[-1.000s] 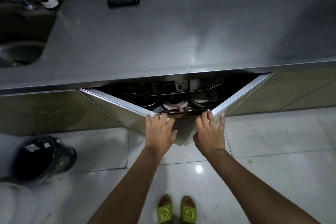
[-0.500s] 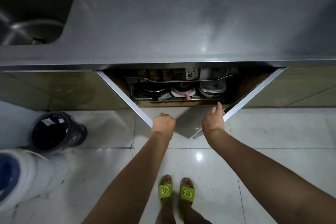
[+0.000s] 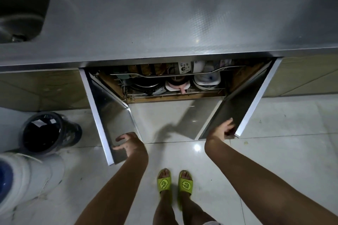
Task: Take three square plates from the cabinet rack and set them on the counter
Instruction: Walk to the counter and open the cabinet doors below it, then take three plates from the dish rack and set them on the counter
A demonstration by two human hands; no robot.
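Nearest the camera, the person's two feet in green slippers (image 3: pixel 174 183) stand on the tiled floor. Just beyond, the left hand (image 3: pixel 130 144) rests against the inner face of the left cabinet door (image 3: pixel 111 115) at its free edge, fingers spread and loosely curled on the panel; the right hand (image 3: pixel 222 129) does the same at the free edge of the right cabinet door (image 3: pixel 243 104), fingers apart and hooked round it. Both doors stand wide, so the step in hand looks like the opening, nearly done. Next the hands must let go and reach into the wire rack (image 3: pixel 173 78) under the desk's front edge. There a white stack with rounded corners (image 3: pixel 206 80) sits at the rack's right (probably the square plates; their number cannot be told). No plate lies on the desk (image 3: pixel 164 14) yet, so all three remain to fetch.
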